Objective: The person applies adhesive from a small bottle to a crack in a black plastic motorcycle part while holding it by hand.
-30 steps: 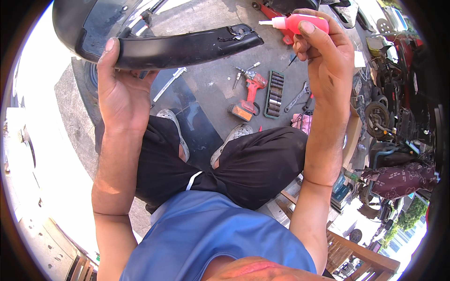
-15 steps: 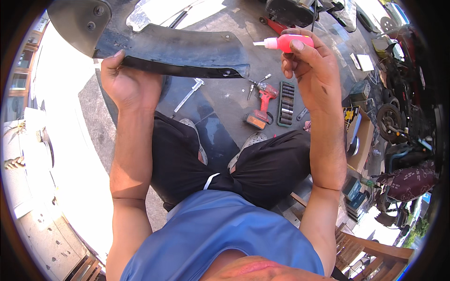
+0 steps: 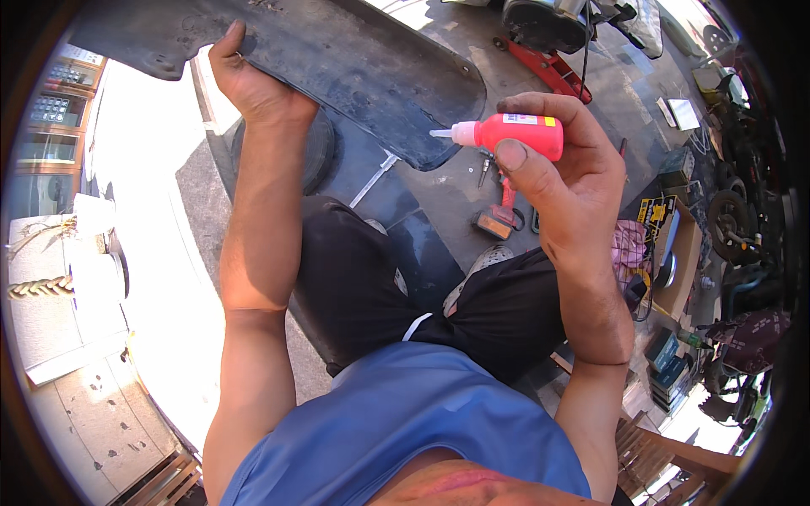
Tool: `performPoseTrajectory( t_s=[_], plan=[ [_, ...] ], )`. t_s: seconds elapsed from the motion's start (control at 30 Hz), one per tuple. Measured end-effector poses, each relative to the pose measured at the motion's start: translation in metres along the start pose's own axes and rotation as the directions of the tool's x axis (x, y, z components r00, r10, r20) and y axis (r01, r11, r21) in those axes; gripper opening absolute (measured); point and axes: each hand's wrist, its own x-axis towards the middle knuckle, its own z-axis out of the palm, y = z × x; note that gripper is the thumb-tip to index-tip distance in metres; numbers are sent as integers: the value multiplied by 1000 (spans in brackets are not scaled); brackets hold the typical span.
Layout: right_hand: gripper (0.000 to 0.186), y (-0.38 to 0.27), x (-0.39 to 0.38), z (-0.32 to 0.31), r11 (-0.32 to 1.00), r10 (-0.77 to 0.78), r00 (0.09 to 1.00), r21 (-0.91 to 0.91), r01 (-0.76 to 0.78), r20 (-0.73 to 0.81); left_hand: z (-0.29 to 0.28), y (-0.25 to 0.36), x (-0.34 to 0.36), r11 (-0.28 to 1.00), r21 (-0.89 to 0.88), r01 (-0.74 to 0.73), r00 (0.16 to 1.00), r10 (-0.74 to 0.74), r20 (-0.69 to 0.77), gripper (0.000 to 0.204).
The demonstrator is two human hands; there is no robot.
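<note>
My left hand (image 3: 261, 88) grips the near edge of a long, dark, curved panel (image 3: 363, 67), its thumb over the top and the other fingers hidden underneath. The panel slants from upper left down to a rounded end at the right. Between thumb and fingers, my right hand (image 3: 565, 156) holds a small pinkish-red squeeze bottle (image 3: 519, 137) with a thin pale nozzle. That nozzle points left, close to the panel's rounded end; whether they touch I cannot tell.
Below the panel lie a caliper (image 3: 373, 179) and a red cordless power tool (image 3: 498, 219), partly covered. A red floor jack (image 3: 553, 72) stands beyond my right hand. An open cardboard box (image 3: 675, 270) sits at the right, and a round black object (image 3: 316, 152) is beside my left forearm.
The panel has tilted, with its right end now lower and nearer me. My right hand has brought the bottle down toward that end. The view has shifted somewhat.
</note>
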Motion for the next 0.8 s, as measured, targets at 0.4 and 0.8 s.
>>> performPoseTrajectory(
  t_s=[0.4,0.8],
  plan=[
    [43,4,-13,23,969,-2,994,-244,30,113,-29,3,-10,898,-433,-70,926,220,306,78],
    [41,17,-6,19,925,-22,975,-365,103,221,-51,-26,8,917,-329,-226,741,381,553,76]
  ],
)
